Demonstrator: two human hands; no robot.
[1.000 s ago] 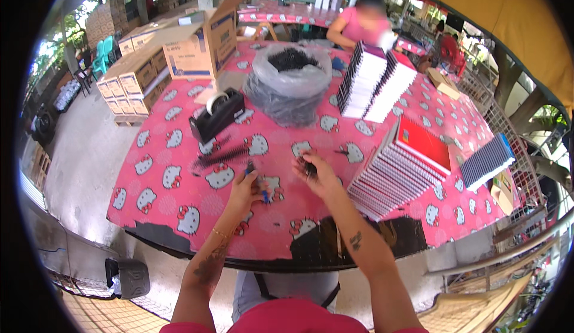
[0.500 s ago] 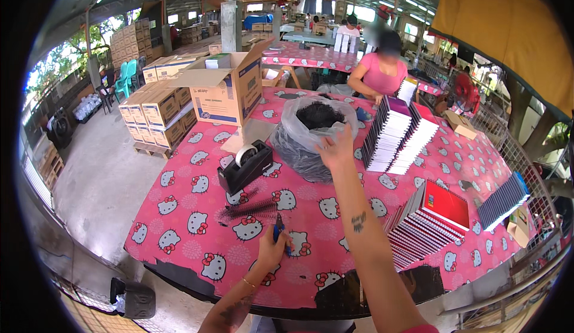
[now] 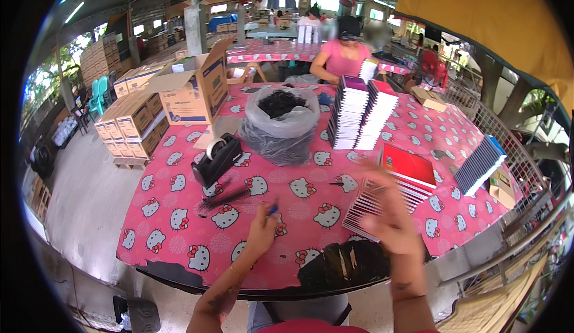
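Left hand (image 3: 263, 230), lower centre: fingers pinching a small blue pen (image 3: 272, 209) over the pink worktop (image 3: 179, 237). Right hand (image 3: 391, 216), lower right: blurred, fingers spread above the fanned notebook stack (image 3: 382, 198).

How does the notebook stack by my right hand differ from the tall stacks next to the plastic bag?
The near notebook stack lies low and fanned out, slanting, with a red cover on top; the tall stacks rise higher in two leaning columns, one with a dark top cover and one with a red. The right hand overlaps only the near one. Both rest on the pink tablecloth.
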